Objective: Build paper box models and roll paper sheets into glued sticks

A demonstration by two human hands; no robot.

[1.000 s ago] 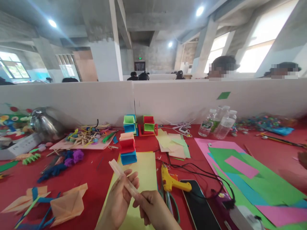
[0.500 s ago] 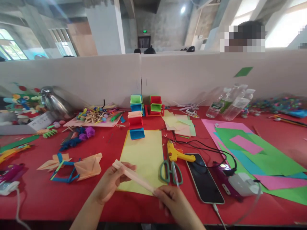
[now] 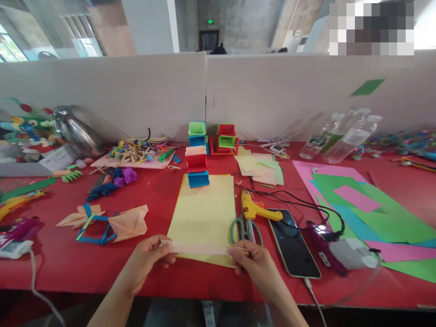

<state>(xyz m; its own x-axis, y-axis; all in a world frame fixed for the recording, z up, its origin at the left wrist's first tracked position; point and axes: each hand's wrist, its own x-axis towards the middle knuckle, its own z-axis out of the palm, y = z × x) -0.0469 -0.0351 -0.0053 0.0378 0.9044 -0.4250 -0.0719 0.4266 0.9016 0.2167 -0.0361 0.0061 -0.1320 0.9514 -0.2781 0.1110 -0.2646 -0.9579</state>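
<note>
between the left hand [image 3: 149,256] and right hand [image 3: 255,259] runs a pale strip [image 3: 200,247]; each pinches an end.

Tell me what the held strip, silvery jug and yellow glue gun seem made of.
Strip: probably matte paper, pale and thin, though blur leaves it open. Jug: likely polished metal, given its bright highlights. Glue gun: apparently smooth plastic, from its evenly coloured, moulded-looking body.

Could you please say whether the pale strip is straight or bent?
Straight: the pale strip shows no bend between left hand and right hand.
</note>
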